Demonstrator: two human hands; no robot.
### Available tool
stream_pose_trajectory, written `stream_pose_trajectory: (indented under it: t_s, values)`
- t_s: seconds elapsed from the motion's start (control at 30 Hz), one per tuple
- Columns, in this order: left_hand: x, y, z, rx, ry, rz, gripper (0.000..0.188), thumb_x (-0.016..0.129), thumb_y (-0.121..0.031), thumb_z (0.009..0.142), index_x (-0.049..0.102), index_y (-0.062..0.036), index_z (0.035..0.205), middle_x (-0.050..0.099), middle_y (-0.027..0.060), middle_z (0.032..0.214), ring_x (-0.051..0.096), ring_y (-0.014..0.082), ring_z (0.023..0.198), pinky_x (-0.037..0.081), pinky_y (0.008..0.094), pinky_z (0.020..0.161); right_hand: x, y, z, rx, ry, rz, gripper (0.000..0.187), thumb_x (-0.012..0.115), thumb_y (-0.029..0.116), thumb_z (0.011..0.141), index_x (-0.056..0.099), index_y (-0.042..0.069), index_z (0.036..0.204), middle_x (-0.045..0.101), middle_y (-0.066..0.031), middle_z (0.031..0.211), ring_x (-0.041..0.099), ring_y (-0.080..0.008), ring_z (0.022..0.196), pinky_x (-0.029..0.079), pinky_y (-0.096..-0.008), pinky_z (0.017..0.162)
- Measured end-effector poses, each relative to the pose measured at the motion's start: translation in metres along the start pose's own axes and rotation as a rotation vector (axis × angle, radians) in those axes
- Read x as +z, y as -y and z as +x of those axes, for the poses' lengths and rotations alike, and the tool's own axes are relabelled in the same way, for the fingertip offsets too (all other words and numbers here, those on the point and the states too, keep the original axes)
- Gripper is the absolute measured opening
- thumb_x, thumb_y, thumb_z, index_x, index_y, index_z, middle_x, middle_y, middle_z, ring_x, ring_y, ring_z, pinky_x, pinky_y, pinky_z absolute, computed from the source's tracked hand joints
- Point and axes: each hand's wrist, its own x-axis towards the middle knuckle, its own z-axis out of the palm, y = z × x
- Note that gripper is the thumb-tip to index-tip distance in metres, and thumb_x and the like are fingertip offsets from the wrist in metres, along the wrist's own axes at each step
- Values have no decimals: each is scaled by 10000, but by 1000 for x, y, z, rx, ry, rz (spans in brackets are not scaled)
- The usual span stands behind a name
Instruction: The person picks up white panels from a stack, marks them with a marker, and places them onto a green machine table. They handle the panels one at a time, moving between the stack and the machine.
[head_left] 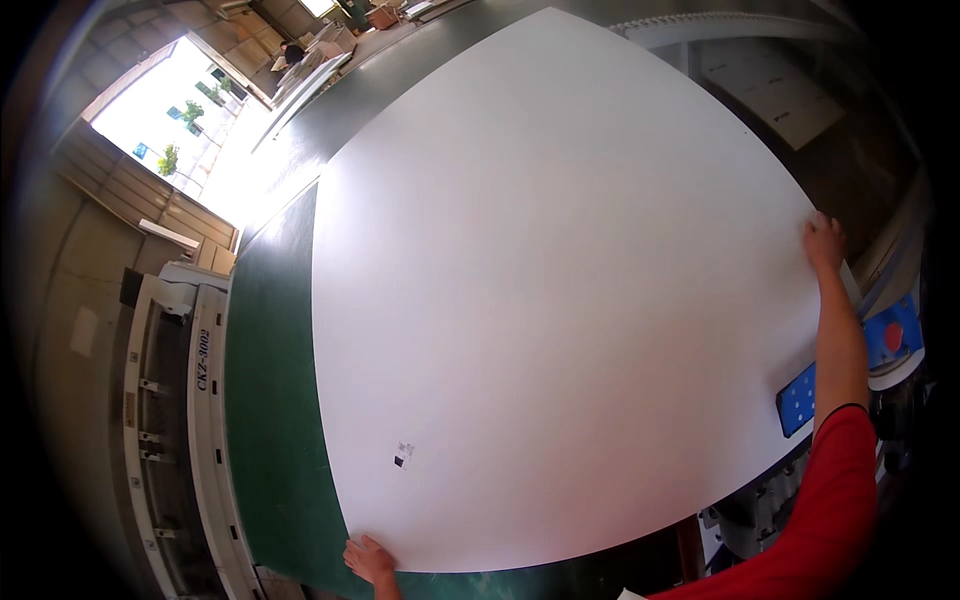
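Observation:
A large white sheet (560,300) lies across a green tabletop (270,400) and fills most of the head view. Its edges look bowed, and a small dark printed mark (400,460) sits near its lower left corner. My left hand (370,558) is closed on that near left corner, fingertips over the edge. On the far right, my outstretched arm in a red sleeve ends at my right hand (824,240), whose fingers are closed over the sheet's right edge. The undersides of both grips are hidden.
Along the left runs a white machine rail (208,430). By my right forearm are a blue dotted panel (797,403) and a blue plate with a red round part (893,333). A ribbed cable chain (720,22) curves at the back. A person (292,52) is near the bright doorway (165,110).

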Motion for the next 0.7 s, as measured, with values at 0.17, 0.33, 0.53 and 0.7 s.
stream_pose_trajectory:
  t_s: [0.17, 0.33, 0.53, 0.7]
  values:
    - [23, 42, 38, -14, -41, 56, 557, 428, -403, 951, 507, 43, 1275, 524, 216, 1231, 465, 381, 1171, 395, 492, 993, -11, 17, -9, -3, 148, 84, 457, 536, 396, 870, 606, 130, 1234, 560, -185, 1286, 503, -374, 1220, 425, -452, 1016]
    - [41, 109, 74, 40, -72, 72, 530, 437, -379, 953, 527, 70, 1219, 539, 242, 1172, 480, 385, 1122, 389, 473, 978, -25, 56, -46, 6, 184, 179, 467, 554, 390, 842, 615, 108, 1208, 601, -188, 1222, 549, -376, 1160, 461, -458, 965]
    - [37, 145, 137, 33, -93, 18, 518, 481, -371, 928, 542, 65, 1200, 551, 242, 1176, 484, 397, 1135, 408, 479, 968, -60, 87, -108, -102, 226, 63, 500, 521, 434, 875, 601, 65, 1204, 607, -207, 1225, 564, -395, 1140, 442, -475, 974]
    - [42, 186, 170, -28, -75, 20, 536, 478, -386, 927, 529, 63, 1214, 536, 238, 1188, 484, 393, 1137, 417, 474, 962, -65, 119, -152, -152, 232, 63, 536, 496, 461, 894, 611, 8, 1156, 610, -239, 1208, 565, -409, 1144, 455, -480, 953]
